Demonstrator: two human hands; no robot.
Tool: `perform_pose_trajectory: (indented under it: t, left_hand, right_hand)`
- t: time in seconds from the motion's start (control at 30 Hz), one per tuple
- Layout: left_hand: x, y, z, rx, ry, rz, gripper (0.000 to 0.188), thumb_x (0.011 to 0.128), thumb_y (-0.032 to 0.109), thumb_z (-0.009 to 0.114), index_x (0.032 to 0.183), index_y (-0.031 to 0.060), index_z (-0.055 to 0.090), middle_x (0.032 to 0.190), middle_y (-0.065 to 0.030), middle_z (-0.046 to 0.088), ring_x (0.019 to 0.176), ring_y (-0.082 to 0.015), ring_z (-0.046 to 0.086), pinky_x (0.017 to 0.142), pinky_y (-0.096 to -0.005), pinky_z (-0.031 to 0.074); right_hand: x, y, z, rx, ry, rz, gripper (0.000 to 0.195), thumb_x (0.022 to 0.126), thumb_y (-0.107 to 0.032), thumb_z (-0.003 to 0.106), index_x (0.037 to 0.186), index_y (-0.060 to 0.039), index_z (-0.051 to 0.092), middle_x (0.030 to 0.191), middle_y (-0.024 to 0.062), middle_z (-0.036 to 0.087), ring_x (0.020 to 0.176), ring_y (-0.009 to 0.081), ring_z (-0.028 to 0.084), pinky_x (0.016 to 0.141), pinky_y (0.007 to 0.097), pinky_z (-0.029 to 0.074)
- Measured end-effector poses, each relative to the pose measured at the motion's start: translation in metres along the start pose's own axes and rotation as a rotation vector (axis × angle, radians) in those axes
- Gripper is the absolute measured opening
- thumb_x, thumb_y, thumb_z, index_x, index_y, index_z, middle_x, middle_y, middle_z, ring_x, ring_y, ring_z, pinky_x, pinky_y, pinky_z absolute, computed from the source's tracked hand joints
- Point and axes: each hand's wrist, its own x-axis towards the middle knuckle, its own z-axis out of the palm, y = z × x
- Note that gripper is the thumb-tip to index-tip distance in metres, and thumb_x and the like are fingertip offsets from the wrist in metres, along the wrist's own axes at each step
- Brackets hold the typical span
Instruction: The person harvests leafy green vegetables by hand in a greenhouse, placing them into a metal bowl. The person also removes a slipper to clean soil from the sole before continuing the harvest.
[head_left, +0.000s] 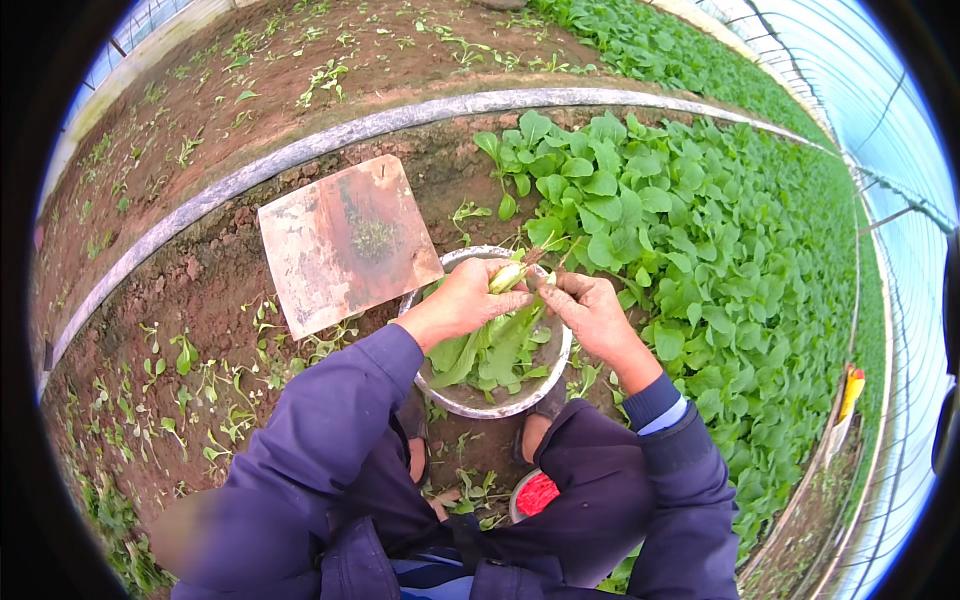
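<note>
My left hand (477, 297) is closed around a small bunch of leafy greens (507, 278), its pale stems and brown roots pointing up and to the right, its leaves hanging down. Close beside it, my right hand (589, 307) pinches something small and pale at the root end, between thumb and fingers; whether this is part of the same bunch I cannot tell. Both hands are above a round basin (495, 412) with a whitish rim. Broad green leaves (499, 360) lie in the basin, partly covered by the hands and the held bunch.
A worn square board (337, 247) rests on soil left of the basin. Dense leafy plants (690, 247) grow at right. A long pale pipe (315, 146) curves across the ground beyond. Near my feet is a small container with red material (537, 493). Loose seedlings (217, 382) dot the soil.
</note>
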Motion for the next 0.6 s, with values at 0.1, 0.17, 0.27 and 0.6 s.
perform_pose_trajectory:
  t: [0.1,0.17,0.27,0.6]
  left_hand:
    - [-0.005,0.016,-0.001,0.119,-0.082,0.022,0.035,0.076,0.016,0.078,0.104,0.0004,0.062,0.094,-0.001,0.064,0.085,-0.0079,0.055,0.078,-0.0262,0.047]
    - [-0.002,0.011,0.003,0.147,-0.121,-0.001,0.036,0.072,0.015,0.081,0.1,0.0009,0.063,0.092,-0.0009,0.065,0.085,-0.0082,0.056,0.078,-0.0267,0.047]
    - [0.006,0.008,0.017,0.06,-0.143,-0.021,0.03,0.073,0.013,0.08,0.096,0.0023,0.065,0.088,0.0001,0.065,0.081,-0.0076,0.057,0.076,-0.0265,0.048]
    - [-0.003,0.028,0.025,0.116,0.067,-0.001,0.014,0.089,0.006,0.056,0.101,0.0,0.062,0.074,0.0006,0.057,0.069,-0.0069,0.054,0.063,-0.0206,0.043]
  right_hand:
    - [-0.002,-0.002,0.005,0.061,-0.004,0.048,0.021,0.089,-0.018,0.063,0.095,0.0017,0.068,0.07,-0.0024,0.059,0.061,0.0035,0.047,0.052,0.0204,0.037]
    - [-0.002,-0.004,0.006,0.116,-0.032,0.128,0.023,0.088,-0.02,0.065,0.092,0.0028,0.068,0.069,-0.0013,0.059,0.058,0.0047,0.05,0.05,0.0212,0.038]
    - [-0.009,0.003,-0.006,0.311,-0.062,0.203,0.03,0.086,-0.022,0.068,0.101,0.0042,0.065,0.073,0.0031,0.064,0.058,0.008,0.058,0.05,0.0207,0.043]
    - [-0.132,0.247,-0.109,-0.232,0.675,0.667,0.033,0.083,-0.031,0.06,0.08,0.0007,0.07,0.067,0.0141,0.067,0.066,0.0223,0.067,0.067,0.0353,0.052]
